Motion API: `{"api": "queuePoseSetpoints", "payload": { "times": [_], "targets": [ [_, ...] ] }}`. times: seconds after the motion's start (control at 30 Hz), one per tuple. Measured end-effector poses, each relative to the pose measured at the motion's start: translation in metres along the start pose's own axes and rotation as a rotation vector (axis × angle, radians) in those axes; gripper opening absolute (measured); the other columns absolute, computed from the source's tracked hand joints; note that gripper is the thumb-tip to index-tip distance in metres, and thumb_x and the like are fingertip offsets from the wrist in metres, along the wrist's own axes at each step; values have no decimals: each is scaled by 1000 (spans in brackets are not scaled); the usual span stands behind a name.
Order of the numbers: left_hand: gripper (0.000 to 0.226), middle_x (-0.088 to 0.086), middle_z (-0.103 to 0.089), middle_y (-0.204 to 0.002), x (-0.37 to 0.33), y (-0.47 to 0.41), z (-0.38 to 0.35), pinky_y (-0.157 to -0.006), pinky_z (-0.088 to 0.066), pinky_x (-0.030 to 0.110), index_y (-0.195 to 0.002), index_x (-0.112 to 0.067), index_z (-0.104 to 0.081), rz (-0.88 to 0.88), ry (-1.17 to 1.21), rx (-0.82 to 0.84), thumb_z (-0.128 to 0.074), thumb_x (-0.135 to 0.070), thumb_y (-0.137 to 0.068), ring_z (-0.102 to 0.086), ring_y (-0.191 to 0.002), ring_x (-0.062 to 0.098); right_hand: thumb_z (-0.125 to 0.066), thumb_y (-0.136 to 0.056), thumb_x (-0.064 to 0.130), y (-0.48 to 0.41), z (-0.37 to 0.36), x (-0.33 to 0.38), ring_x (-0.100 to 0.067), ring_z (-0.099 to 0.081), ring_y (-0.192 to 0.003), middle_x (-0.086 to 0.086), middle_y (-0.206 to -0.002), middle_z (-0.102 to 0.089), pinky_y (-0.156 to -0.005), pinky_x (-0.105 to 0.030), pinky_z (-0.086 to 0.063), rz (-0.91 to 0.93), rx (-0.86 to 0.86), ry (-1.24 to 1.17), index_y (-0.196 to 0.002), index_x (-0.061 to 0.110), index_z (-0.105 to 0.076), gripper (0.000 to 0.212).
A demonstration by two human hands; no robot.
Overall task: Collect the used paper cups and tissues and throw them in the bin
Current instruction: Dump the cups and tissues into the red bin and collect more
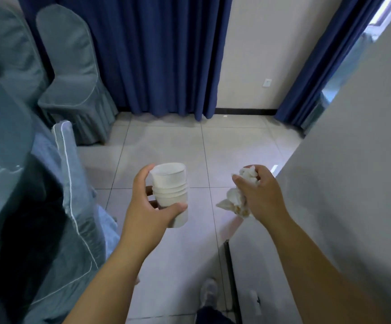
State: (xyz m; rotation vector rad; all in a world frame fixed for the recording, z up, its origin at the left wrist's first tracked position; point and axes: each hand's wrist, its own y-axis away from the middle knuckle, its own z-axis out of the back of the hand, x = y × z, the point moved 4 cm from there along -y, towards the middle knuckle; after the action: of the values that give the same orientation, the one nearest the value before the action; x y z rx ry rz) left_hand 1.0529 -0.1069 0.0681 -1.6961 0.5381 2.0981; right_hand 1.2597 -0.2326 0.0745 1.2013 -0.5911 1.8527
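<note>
The left grip grasps a nested stack of white paper cups, thumb across the front and fingers behind; the stack is held near upright, open end up, above the tiled floor. The right grip is clenched round a wad of crumpled tissues, which protrudes above and below the fist; stack and wad sit side by side, apart. Covered chairs stand to the left; blue curtains hang ahead; a grey wall runs along the right; one pale shoe shows below.
</note>
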Motion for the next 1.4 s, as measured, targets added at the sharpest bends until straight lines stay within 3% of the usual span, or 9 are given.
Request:
{"api": "queuePoseSetpoints", "payload": {
  "times": [0.07, 0.2, 0.33, 0.63, 0.77, 0.83, 0.93, 1.1, 1.4],
  "targets": [
    [88, -8, -53, -114, 1, -37, -12, -61, -49, 21, -131, -48, -33, 7, -4, -10, -83, -11, -68, -58, -92, 11, -64, -88, 30, -40, -7, -5, -5, -58, -74, 6, -89, -59, -51, -12, -43, 1, 20, 3, -107, 19, -55, 24],
    [88, -12, -52, -111, -1, -117, -49, -61, -47, 20, -131, -47, -34, 24, 22, -32, -83, -10, -68, -58, -90, 9, -65, -84, 39, -126, -19, -17, -26, -65, -72, -5, -87, -63, -63, -43, -59, -58, 89, -54, -104, 27, -53, 26],
    [88, -11, -51, -110, -13, -190, -92, -58, -45, 16, -124, -55, -31, 18, -2, -14, -84, -12, -67, -58, -89, 8, -64, -86, 34, -205, -19, -17, -26, -64, -78, -3, -98, -62, -61, -33, -51, -74, 80, -38, -108, 26, -51, 26],
    [87, -6, -51, -117, -21, -340, -169, -61, -45, 19, -120, -59, -28, 53, -52, 126, -83, -14, -69, -57, -94, 9, -63, -86, 34, -343, -17, -30, -22, -61, -92, -1, -108, -58, -77, -45, -56, -170, -75, 8, -115, 25, -49, 33],
    [85, -5, -52, -116, -21, -418, -211, -60, -45, 19, -125, -55, -31, 31, -109, 270, -82, -15, -70, -57, -93, 9, -63, -87, 32, -397, -13, -51, -23, -61, -90, -1, -111, -54, -59, -38, -59, -251, -159, -9, -123, 23, -47, 40],
    [86, -5, -52, -117, -23, -458, -237, -61, -44, 19, -132, -51, -30, 22, -152, 375, -81, -16, -71, -57, -94, 8, -64, -87, 31, -423, -7, -62, -24, -60, -88, -1, -111, -51, -44, -32, -55, -305, -226, -32, -123, 23, -47, 41],
    [89, -8, -50, -119, -24, -508, -283, -70, -46, 23, -133, -53, -28, 9, -235, 558, -82, -18, -70, -57, -98, 10, -64, -87, 29, -451, 8, -79, -18, -56, -85, -2, -112, -50, -37, -22, -48, -403, -342, -43, -124, 21, -47, 42],
    [92, -8, -49, -121, -18, -554, -376, -76, -48, 28, -133, -55, -26, -15, -344, 844, -81, -16, -70, -56, -103, 15, -65, -78, 36, -469, 43, -121, -22, -53, -102, -3, -118, -53, -56, -21, -42, -567, -516, -41, -123, 20, -49, 50],
    [93, -4, -47, -124, 27, -550, -558, -79, -50, 30, -136, -52, -24, 11, -537, 1246, -79, -16, -71, -55, -105, 20, -65, -84, 27, -469, 102, -238, -24, -52, -111, -1, -120, -54, -92, -39, -45, -874, -786, -130, -127, 19, -46, 48]
  ]
}}
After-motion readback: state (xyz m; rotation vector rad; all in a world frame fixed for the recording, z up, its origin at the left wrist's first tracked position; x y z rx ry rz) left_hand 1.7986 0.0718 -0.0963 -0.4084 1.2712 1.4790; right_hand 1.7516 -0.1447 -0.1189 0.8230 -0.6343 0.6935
